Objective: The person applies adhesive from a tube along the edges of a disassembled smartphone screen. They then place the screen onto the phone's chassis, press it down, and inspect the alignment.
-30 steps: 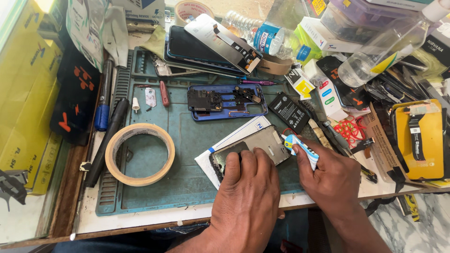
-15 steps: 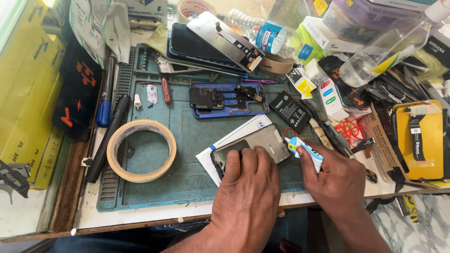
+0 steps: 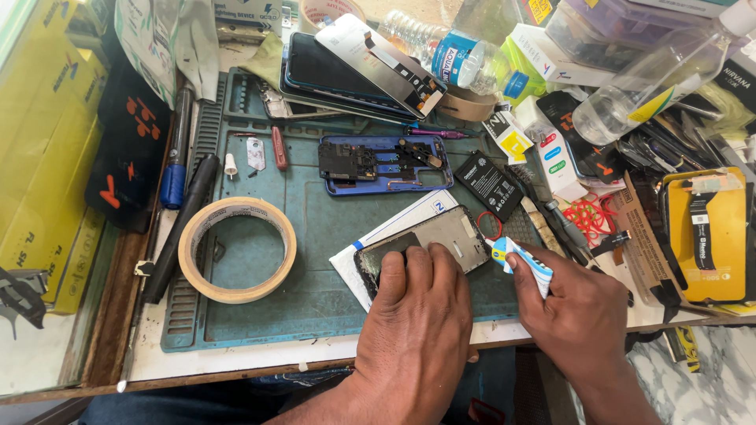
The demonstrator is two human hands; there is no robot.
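A left hand is pressed flat, fingers spread, on an opened phone frame; nothing is gripped, the frame is just held down. The frame lies under the fingertips on a white sheet of paper, w/ the sheet on a teal repair mat. Just right of it, a right hand is clenched around a small white-and-blue tube, nozzle end aimed at the frame's right edge, touching or nearly so; which one can't be told.

Left of the left hand, a roll of beige tape is seen flat on the mat. Beyond that, a black marker and a blue-tipped pen are laid along the mat's left edge.

Just past the fingers, a blue phone midframe w/ exposed boards is set on the mat, and a black battery sits to its right. Right of the right hand, a yellow parts card is seen at the bench edge.

Farther off, stacked phone screens are leaned at the mat's back, w/ a clear water bottle and a second clear bottle lying beyond.
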